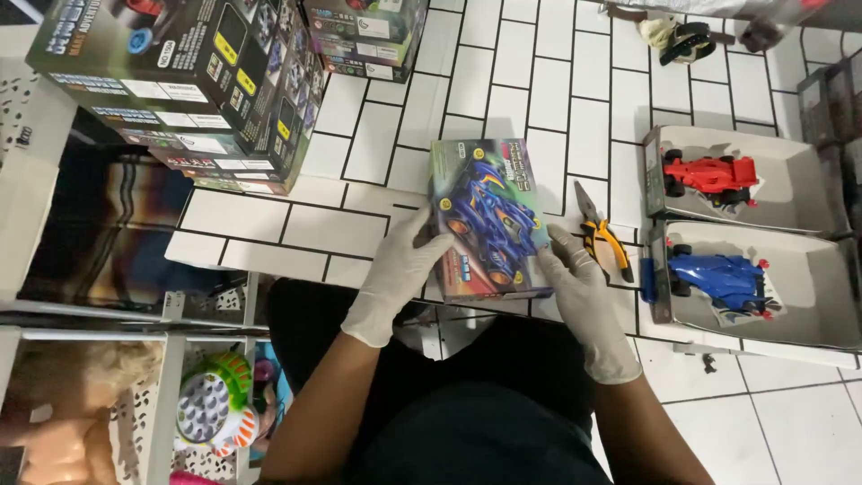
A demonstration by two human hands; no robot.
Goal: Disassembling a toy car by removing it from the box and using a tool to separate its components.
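I hold a colourful toy-car box point(489, 216), printed with a blue racing car, over the white tiled floor in front of my lap. My left hand point(400, 269), in a pale glove, grips its left edge. My right hand point(579, 287), also gloved, holds its lower right corner. Just right of the box lie pliers with yellow and black handles point(602, 238) on the tiles.
Two open grey trays sit at right: one point(790, 189) holds a red toy race car point(709, 175), the other point(808, 287) a blue one point(718, 280). Stacked dark toy boxes point(189, 90) stand at upper left. A shelf with toys point(211, 409) is at lower left.
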